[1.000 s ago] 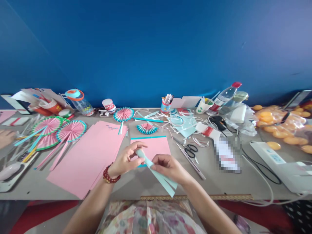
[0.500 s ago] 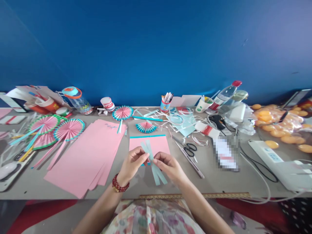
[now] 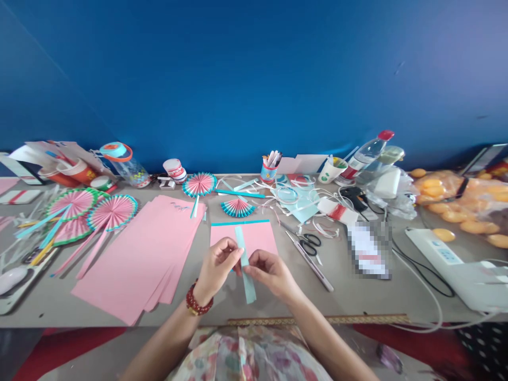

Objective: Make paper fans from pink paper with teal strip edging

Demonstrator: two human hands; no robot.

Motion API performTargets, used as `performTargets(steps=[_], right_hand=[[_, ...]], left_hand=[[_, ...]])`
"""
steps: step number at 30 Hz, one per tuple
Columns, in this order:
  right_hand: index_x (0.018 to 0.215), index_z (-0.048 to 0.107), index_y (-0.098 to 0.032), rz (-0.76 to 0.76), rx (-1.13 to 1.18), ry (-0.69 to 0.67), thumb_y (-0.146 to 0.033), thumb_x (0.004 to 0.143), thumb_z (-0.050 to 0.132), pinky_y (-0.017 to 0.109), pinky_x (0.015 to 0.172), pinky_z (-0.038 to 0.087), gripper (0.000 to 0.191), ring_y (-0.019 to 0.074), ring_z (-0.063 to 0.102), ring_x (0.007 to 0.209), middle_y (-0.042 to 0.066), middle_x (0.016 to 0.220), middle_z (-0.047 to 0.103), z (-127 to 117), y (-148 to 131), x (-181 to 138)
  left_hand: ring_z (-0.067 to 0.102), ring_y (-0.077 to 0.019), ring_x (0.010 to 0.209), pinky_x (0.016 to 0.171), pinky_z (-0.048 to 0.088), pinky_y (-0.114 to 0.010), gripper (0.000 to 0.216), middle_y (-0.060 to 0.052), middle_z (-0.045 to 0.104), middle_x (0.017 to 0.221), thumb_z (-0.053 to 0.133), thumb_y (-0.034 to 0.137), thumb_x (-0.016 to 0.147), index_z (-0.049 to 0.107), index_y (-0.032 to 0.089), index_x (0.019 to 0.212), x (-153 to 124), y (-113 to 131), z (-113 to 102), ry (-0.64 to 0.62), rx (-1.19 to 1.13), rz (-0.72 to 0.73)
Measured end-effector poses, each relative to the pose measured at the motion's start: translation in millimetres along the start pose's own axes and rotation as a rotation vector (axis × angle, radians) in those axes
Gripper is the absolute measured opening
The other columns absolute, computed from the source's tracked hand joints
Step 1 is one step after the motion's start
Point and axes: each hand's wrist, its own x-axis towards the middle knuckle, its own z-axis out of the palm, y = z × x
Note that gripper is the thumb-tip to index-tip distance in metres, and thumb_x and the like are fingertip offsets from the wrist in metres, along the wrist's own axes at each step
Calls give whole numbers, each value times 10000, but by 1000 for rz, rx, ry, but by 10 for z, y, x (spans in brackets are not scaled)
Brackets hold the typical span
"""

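Note:
Light-blue paper strips (image 3: 249,288) lie lined up on one another between my two hands, so they look like a single band. My left hand (image 3: 220,262) pinches them at the left edge, thumb on top. From the right, my right hand (image 3: 273,271) grips the same strips with thumb and curled fingers. Beneath my hands lies a pink sheet (image 3: 260,235) with a blue band along its far edge; its near part is hidden. Just beyond it rests a small pleated pink and blue fan (image 3: 238,207).
Left of my hands lies a stack of pink paper (image 3: 138,254), with finished round fans (image 3: 113,211) beyond. To the right are scissors (image 3: 308,244), a slim cutter-like tool (image 3: 313,264) and paper scraps (image 3: 301,206). A wooden ruler (image 3: 317,319) runs along the near edge.
The two strips were crossed in an X; now they lie together as one nearly straight band. Both hands have stayed in almost the same place.

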Motion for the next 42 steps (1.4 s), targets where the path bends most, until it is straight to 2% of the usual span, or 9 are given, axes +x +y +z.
performTargets(steps=[13, 31, 42], right_hand=[[751, 513, -193, -2, -46, -2, -604, 833, 644, 237, 510, 247, 439, 90, 337, 545, -58, 620, 415, 44, 16, -20], [746, 519, -194, 1, -23, 10, -597, 818, 669, 235, 509, 274, 436, 91, 369, 543, -55, 616, 439, 71, 21, -34], [754, 540, -190, 38, 28, -5, -602, 801, 686, 231, 533, 333, 440, 95, 406, 559, -46, 630, 476, 61, 8, -29]], left_hand=[[607, -115, 491, 545, 467, -235, 278, 57, 564, 552, 590, 421, 918, 508, 193, 781, -22, 38, 25, 19, 36, 60], [597, -111, 471, 518, 463, -224, 279, 63, 551, 539, 601, 416, 910, 506, 192, 775, -35, 30, 27, 21, -7, 60], [611, -109, 470, 527, 466, -213, 252, 62, 581, 522, 591, 387, 920, 505, 191, 787, -22, 31, 18, 27, 8, 49]])
